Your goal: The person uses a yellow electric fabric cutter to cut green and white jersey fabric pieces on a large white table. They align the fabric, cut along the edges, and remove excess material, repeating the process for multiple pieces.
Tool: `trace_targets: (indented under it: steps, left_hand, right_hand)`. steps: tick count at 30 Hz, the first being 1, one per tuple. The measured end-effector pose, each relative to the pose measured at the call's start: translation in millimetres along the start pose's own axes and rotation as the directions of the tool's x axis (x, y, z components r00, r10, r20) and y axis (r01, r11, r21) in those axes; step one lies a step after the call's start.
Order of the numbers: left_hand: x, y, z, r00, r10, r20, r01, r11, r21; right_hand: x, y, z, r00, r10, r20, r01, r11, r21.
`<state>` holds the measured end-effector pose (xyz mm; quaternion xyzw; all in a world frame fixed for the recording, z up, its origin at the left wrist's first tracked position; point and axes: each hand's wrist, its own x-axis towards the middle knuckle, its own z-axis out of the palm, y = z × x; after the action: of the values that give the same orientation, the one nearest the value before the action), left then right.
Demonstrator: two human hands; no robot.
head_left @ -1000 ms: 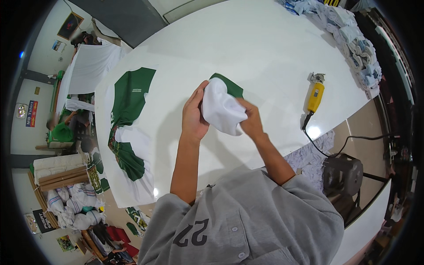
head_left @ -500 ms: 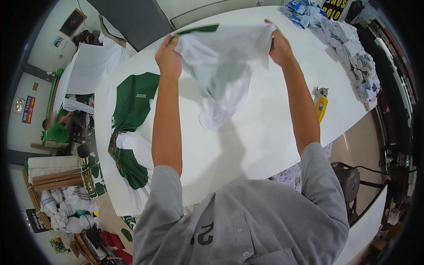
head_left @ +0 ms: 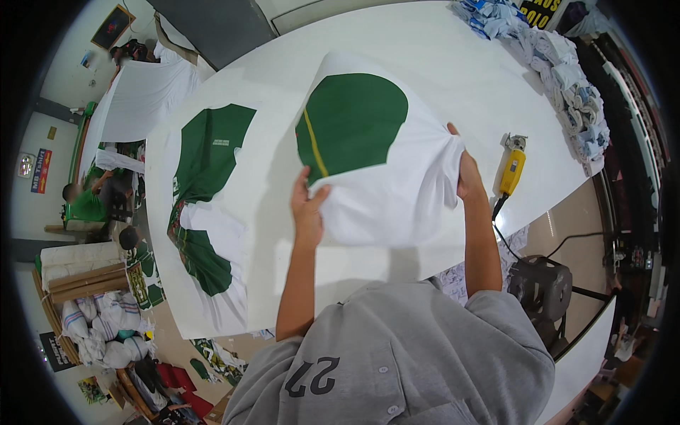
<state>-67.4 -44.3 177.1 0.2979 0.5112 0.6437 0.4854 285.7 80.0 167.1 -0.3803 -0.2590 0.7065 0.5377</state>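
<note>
A white fabric piece with a printed green panel [head_left: 358, 124] and a thin yellow stripe spreads over the white table in front of me. My left hand [head_left: 308, 210] grips its near left edge, thumb and fingers pinched on the cloth. At the right, my right hand [head_left: 468, 173] closes on a bunched corner, where folds gather. The cloth's far part looks laid out flat, while the near part is raised in my hands. Left of it lies another green and white printed fabric piece [head_left: 212, 152], trailing toward the near left table edge.
A yellow handheld electric cutter [head_left: 511, 170] lies right of my right hand, its black cord running off the table past a dark chair [head_left: 542, 283]. Stacked pale fabric bundles [head_left: 567, 92] line the far right of the table [head_left: 397, 28]. People work at the far left.
The cloth was held up at the far side, white and hanging. Now it is lowered and spread, its green panel facing up, and both hands have come nearer to me.
</note>
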Motion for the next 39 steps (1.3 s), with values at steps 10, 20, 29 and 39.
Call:
trace_targets:
  steps: [10,20,29,39]
  left_hand:
    - [-35.4,-136.2,15.1,0.869,-0.492,-0.040,0.428,0.710,0.560]
    - [180.4,-96.2,-21.1,0.960,0.054,0.274,-0.280,0.202,0.939]
    - [270.2,-137.4,0.3,0.854,0.238,0.463,-0.494,0.091,0.865]
    - [289.0,-165.6,4.1,0.742,0.046,0.669,-0.645,-0.222,0.731]
  right_hand:
    - [-20.9,92.7,-134.5,0.882,-0.264,-0.390,-0.305,0.310,-0.900]
    - [-64.6,192.4,-12.7,0.937,-0.341,0.080,0.037,-0.130,-0.991]
    - [-87.6,129.2,-161.6,0.872,-0.459,-0.168,-0.303,-0.238,-0.923]
    - [-34.5,129.0,-152.9,0.771,-0.509,-0.382,-0.529,-0.178,-0.830]
